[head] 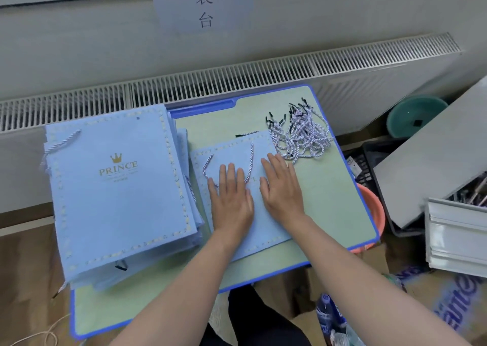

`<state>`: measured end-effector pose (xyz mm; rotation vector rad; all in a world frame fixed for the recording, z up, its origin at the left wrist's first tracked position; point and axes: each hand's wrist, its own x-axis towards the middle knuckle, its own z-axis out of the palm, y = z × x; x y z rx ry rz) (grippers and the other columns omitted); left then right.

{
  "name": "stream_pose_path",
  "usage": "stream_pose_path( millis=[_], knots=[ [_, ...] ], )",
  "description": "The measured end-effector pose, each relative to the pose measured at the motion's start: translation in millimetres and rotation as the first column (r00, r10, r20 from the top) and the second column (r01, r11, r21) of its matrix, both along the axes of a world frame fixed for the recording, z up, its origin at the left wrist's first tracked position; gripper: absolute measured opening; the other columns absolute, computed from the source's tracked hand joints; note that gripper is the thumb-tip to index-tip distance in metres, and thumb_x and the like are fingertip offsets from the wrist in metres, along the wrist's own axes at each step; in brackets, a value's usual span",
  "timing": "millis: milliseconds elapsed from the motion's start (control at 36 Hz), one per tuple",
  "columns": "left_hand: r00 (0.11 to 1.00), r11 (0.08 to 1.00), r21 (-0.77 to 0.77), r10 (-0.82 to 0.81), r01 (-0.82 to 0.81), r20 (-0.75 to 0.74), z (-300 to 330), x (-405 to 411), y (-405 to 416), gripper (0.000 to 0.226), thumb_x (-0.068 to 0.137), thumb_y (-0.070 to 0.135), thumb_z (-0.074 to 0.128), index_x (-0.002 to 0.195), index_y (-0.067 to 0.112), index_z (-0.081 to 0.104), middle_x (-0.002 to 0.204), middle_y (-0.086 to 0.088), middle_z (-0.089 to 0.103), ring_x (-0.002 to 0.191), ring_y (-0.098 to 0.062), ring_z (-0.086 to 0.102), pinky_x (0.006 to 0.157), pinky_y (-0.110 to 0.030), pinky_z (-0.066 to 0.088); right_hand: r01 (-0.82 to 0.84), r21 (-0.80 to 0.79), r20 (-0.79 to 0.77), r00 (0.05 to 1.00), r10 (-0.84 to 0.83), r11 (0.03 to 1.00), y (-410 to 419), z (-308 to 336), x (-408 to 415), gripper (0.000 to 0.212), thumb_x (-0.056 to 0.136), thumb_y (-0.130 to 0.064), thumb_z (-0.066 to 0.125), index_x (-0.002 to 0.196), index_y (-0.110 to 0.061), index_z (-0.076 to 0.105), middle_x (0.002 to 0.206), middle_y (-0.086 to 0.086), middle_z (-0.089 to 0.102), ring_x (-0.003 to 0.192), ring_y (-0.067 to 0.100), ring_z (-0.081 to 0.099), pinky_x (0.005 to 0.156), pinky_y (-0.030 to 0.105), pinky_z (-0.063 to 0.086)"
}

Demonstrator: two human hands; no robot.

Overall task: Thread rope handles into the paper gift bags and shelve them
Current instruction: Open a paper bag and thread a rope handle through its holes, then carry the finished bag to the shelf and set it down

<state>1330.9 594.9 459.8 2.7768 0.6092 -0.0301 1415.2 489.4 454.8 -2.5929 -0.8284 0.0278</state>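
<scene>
We see two bare forearms, no sleeves showing anywhere along them. The left hand (pixel 232 200) and right hand (pixel 282 187) wear no gloves, rings, watch or bracelet. Fingernails are short and unpainted. Below the forearms, dark, seemingly black clothing covers our person's lap at the frame's bottom edge.

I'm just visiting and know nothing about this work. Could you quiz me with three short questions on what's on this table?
1. True or false: both hands lie flat on a blue bag.
2. Where is the pile of loose rope handles: A) beyond the right hand, B) on the tall bag stack, C) on the floor?
3. What word is printed in gold on the stack's top bag?

Key
1. True: left hand and right hand press the bag.
2. A: rope handles.
3. PRINCE, on the bag stack.
</scene>
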Motion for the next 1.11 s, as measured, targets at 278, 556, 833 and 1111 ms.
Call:
stream_pose_path(
  millis=[278,556,833,1111],
  knots=[
    [0.978,0.995,0.025,-0.089,0.096,-0.188,-17,-22,-13,0.064,0.091,0.043,0.030,0.142,0.007,0.047,0.148,-0.018,0.043,0.140,-0.036,0.036,0.110,-0.061,0.017,-0.004,-0.043,0.002,1.000,0.004,0.999,-8,-19,-17,0.049,0.092,-0.024,0.037,0.134,-0.007,0.055,0.146,0.013,0.048,0.140,0.028,0.037,0.113,0.047,0.026],
    [0.954,0.993,-0.037,-0.122,0.116,-0.272,22,-12,-8,0.069,0.075,0.026,0.071,0.136,0.006,0.045,0.135,-0.019,0.052,0.123,-0.039,0.052,0.086,-0.061,0.049,0.315,-0.276,-0.099,0.931,-0.353,0.908,-14,25,-13,0.055,0.086,-0.043,0.065,0.129,-0.012,0.053,0.116,0.012,0.056,0.109,0.034,0.051,0.081,0.044,0.041],
    [0.995,0.994,0.034,-0.104,0.104,-0.004,88,-10,17,0.040,0.095,0.013,0.043,0.135,0.008,0.040,0.140,-0.009,0.038,0.117,-0.032,0.045,0.069,-0.042,0.046,0.370,0.177,-0.600,0.775,-0.197,0.912,-21,78,14,0.018,0.098,-0.017,0.053,0.103,-0.001,0.060,0.093,0.007,0.060,0.083,0.020,0.050,0.062,0.029,0.026],
    [0.892,0.992,0.032,0.098,-0.125,0.441,197,6,101,0.036,0.083,0.006,0.056,0.118,-0.003,0.056,0.121,-0.021,0.055,0.105,-0.041,0.055,0.077,-0.047,0.052,0.315,0.433,-0.459,0.883,-0.094,0.845,0,163,48,0.013,0.101,-0.018,0.049,0.096,-0.008,0.055,0.085,-0.002,0.057,0.080,0.018,0.051,0.061,0.018,0.034]
  ],
)
